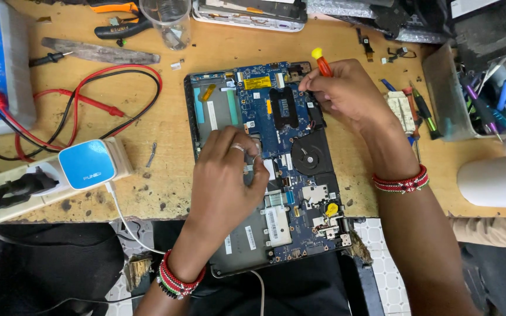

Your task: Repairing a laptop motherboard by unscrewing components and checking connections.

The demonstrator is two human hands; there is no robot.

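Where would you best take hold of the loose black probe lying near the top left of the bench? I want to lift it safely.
Grip the black probe by its thick black handle, coming from above with thumb and finger across it. It lies flat on the wooden bench, its thin metal tip pointing right toward the grey blade, so approach from the left end, away from that point.

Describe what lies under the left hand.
The left hand rests on the opened laptop, fingertips on its blue circuit board. Whatever part sits directly beneath the palm is covered.
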